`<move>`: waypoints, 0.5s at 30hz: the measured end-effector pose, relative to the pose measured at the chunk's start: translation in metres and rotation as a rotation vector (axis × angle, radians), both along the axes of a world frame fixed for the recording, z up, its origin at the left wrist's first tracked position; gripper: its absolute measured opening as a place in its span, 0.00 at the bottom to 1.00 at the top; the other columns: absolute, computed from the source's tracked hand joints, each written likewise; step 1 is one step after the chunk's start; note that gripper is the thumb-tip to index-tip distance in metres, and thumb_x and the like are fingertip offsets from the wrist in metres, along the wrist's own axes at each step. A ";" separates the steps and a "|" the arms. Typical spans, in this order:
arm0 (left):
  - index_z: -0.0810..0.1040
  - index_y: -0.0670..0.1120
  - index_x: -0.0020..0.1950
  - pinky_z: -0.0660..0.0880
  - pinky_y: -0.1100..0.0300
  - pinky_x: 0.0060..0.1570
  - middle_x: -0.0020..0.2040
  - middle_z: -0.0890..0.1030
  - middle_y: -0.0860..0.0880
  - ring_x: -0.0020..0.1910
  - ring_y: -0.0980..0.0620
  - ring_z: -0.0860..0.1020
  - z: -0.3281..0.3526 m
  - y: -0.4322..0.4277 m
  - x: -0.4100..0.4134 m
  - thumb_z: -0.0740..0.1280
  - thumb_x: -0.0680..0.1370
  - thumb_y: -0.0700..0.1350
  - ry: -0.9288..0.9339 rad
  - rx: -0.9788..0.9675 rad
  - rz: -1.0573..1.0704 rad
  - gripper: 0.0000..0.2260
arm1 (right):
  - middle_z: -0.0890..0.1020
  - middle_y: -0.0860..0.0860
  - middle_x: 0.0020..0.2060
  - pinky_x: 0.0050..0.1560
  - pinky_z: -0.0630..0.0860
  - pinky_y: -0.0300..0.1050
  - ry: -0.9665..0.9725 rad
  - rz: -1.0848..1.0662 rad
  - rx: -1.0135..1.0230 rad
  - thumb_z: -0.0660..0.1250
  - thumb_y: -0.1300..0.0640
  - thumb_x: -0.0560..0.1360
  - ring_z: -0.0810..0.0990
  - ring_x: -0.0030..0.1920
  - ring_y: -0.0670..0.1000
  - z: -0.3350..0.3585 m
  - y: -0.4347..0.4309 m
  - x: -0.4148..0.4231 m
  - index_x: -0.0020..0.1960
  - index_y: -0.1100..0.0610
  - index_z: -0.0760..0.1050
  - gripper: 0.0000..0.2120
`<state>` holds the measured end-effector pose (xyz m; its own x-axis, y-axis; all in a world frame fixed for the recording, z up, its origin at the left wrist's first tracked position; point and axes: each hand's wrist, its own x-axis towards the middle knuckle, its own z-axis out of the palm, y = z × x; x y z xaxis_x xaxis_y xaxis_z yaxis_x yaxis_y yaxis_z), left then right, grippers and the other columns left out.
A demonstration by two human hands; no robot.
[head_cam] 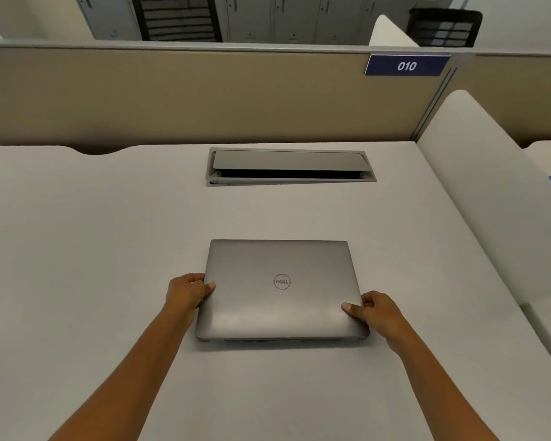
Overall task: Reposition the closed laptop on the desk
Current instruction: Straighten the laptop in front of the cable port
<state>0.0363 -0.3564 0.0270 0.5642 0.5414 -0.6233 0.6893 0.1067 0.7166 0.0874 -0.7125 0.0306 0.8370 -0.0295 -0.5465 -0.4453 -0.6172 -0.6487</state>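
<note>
A closed grey laptop (280, 288) with a round logo on its lid lies flat in the middle of the white desk (93, 249), its front edge toward me. My left hand (188, 291) grips its left edge, thumb on the lid and fingers under the side. My right hand (374, 310) grips the right edge near the front corner, thumb on the lid. Both forearms reach in from the bottom of the view.
A grey cable hatch (290, 167) with a half-raised flap is set into the desk behind the laptop. A beige partition (172, 97) with a blue "010" label (407, 65) closes the back. A white side divider (490, 192) bounds the right.
</note>
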 end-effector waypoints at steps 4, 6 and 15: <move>0.78 0.38 0.62 0.75 0.44 0.62 0.58 0.81 0.38 0.55 0.39 0.79 -0.001 0.000 -0.005 0.74 0.72 0.38 -0.004 0.053 0.001 0.19 | 0.80 0.53 0.42 0.41 0.71 0.43 -0.007 0.011 -0.022 0.76 0.51 0.67 0.78 0.44 0.54 0.001 0.003 0.000 0.49 0.62 0.76 0.18; 0.78 0.39 0.61 0.76 0.45 0.61 0.57 0.81 0.39 0.54 0.39 0.79 0.000 0.000 -0.007 0.74 0.71 0.38 -0.005 0.079 -0.003 0.19 | 0.81 0.54 0.43 0.43 0.72 0.45 -0.012 0.009 -0.032 0.76 0.51 0.67 0.79 0.46 0.55 0.002 0.004 0.001 0.49 0.62 0.77 0.19; 0.83 0.43 0.56 0.78 0.45 0.58 0.55 0.84 0.43 0.51 0.41 0.82 0.003 -0.005 -0.017 0.76 0.69 0.44 0.002 0.271 -0.086 0.17 | 0.82 0.56 0.40 0.45 0.74 0.48 -0.034 0.016 -0.148 0.78 0.48 0.64 0.80 0.44 0.57 0.006 0.004 0.005 0.43 0.64 0.78 0.21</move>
<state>0.0189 -0.3611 0.0304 0.6141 0.6389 -0.4633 0.6888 -0.1474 0.7098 0.0919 -0.7087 0.0366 0.8559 -0.0944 -0.5084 -0.4142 -0.7138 -0.5647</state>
